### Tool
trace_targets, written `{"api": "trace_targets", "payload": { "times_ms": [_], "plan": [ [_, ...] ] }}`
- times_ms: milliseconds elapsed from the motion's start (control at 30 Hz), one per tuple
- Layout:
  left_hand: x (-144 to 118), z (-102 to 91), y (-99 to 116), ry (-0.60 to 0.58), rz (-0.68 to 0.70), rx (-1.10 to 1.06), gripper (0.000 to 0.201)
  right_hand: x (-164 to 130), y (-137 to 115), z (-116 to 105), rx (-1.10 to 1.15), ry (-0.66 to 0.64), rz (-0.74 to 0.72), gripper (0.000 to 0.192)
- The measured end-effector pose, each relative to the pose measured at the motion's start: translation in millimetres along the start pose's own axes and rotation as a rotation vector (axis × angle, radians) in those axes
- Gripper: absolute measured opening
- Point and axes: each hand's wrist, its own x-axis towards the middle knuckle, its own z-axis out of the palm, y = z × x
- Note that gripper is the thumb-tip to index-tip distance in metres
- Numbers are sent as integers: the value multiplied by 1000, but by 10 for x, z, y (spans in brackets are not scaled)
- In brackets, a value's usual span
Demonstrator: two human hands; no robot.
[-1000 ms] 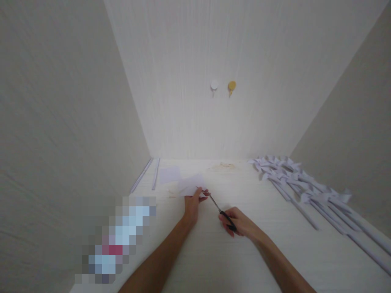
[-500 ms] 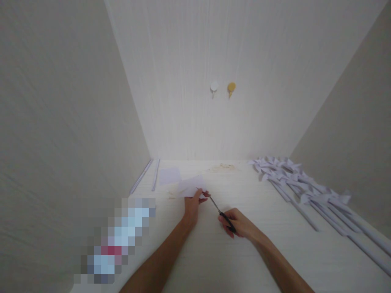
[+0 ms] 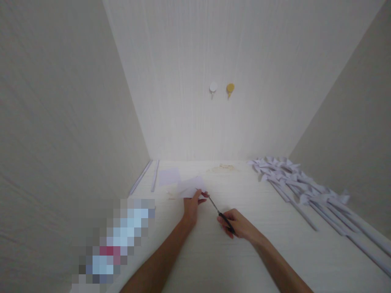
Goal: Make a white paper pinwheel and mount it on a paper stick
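Observation:
My left hand pinches the near edge of a pale paper sheet, holding it just above the white surface. Black-handled scissors are gripped in my right hand, their blades pointing up and left to the paper by my left fingertips. Whether the blades are parted cannot be made out. Behind and left of the held sheet lies another square sheet of paper.
Several white paper pinwheels on paper sticks are piled at the right. Thin paper strips lie at the far left. Small yellowish scraps sit near the back wall, which bears a white hook and a yellow hook. A blurred-out object is at left.
The view has shifted very slightly. Both hands, the paper and the scissors keep almost the same places.

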Motion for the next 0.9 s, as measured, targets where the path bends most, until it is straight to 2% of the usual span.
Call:
{"api": "trace_targets", "payload": {
  "times_ms": [300, 433, 500, 600, 700, 800, 900],
  "plan": [
    [3, 6, 9, 41, -13, -27, 16, 24, 39, 9, 15, 32, -23, 47],
    [20, -5, 10, 76, 8, -44, 20, 51, 72, 32, 111, 46, -3, 46],
    [6, 1, 22, 40, 9, -18, 19, 67, 64, 53, 232, 131, 18, 43],
    [-54, 36, 37, -72, -17, 81, 17, 99, 46, 81, 435, 379, -1, 38],
    [-141, 82, 25, -199, -31, 263, 14, 132, 57, 79, 543, 593, -59, 32],
    [-214, 108, -14, -313, -38, 385, 12, 157, 110, 49, 577, 697, -103, 29],
    [-230, 100, -35, -326, -70, 378, 8, 167, 170, 8, 579, 770, -152, 28]
  ]
}}
